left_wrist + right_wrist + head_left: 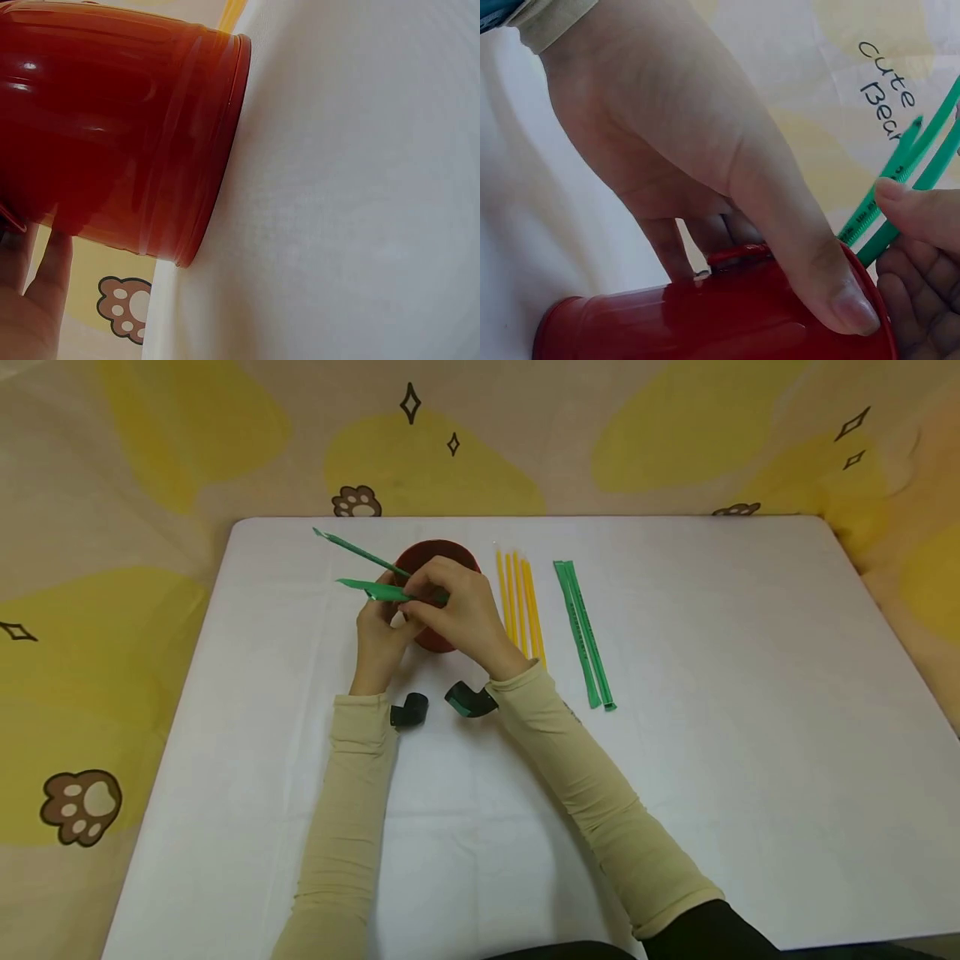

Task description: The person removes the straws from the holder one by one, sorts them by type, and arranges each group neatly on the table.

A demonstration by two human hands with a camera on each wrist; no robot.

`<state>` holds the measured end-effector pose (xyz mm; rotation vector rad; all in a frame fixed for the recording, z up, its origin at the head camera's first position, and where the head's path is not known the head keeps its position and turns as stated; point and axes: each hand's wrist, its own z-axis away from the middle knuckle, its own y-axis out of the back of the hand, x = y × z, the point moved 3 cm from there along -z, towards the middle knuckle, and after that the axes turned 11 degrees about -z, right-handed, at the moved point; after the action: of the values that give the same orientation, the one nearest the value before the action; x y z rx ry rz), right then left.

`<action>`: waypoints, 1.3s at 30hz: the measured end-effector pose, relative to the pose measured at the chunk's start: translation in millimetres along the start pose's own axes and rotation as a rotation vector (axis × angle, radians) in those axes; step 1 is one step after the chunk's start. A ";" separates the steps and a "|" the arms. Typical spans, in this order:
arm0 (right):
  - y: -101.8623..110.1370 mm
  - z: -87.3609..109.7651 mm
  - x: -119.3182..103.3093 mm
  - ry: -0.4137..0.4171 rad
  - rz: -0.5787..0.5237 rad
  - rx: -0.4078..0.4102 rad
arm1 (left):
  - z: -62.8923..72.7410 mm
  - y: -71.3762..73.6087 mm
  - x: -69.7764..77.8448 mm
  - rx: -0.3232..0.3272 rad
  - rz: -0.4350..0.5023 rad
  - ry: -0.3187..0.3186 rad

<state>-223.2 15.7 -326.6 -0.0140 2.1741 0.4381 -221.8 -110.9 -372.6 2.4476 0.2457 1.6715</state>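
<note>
A red bucket (437, 548) stands near the back of the table, and its glossy wall fills the upper left of the left wrist view. My left hand (377, 642) grips it, with the thumb over the rim in the right wrist view. At the bucket's mouth, my right hand (467, 610) pinches a slim green wrapped straw (922, 166) with print along it. Another green straw (360, 552) slants out over the rim to the left. The straws' lower ends are hidden by the hands and the bucket.
Several yellow sticks (523, 602) lie in a row right of the bucket. Two green wrapped straws (585, 635) lie farther right. Black wrist devices (409, 710) sit at both wrists. A patterned cloth (480, 452) hangs behind the white table (712, 735).
</note>
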 end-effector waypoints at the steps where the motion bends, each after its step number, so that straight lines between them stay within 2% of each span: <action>1: 1.2 0.0 -0.1 0.007 -0.007 0.007 | -0.2 0.0 -0.3 0.001 0.001 -0.004; 11: 14.4 0.8 0.4 0.004 -0.126 0.085 | -1.4 -1.0 -0.5 0.023 -0.047 -0.063; 18: 21.4 0.7 -4.8 0.057 -0.129 0.111 | -0.6 -1.0 -1.1 0.023 -0.017 -0.034; 26: 34.9 2.2 -12.6 0.091 -0.135 0.127 | 0.3 -2.3 1.3 0.027 -0.038 -0.057; 32: 42.0 2.0 -15.2 0.064 -0.216 0.157 | 0.1 -2.6 -0.2 0.032 -0.044 -0.049; 39: 53.4 2.4 -14.7 0.041 -0.338 0.246 | 0.0 -2.5 -0.1 0.029 -0.040 -0.022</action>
<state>-221.4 64.3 -300.1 -0.2517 2.1974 -0.0227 -221.9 -108.5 -373.3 2.4639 0.3152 1.6349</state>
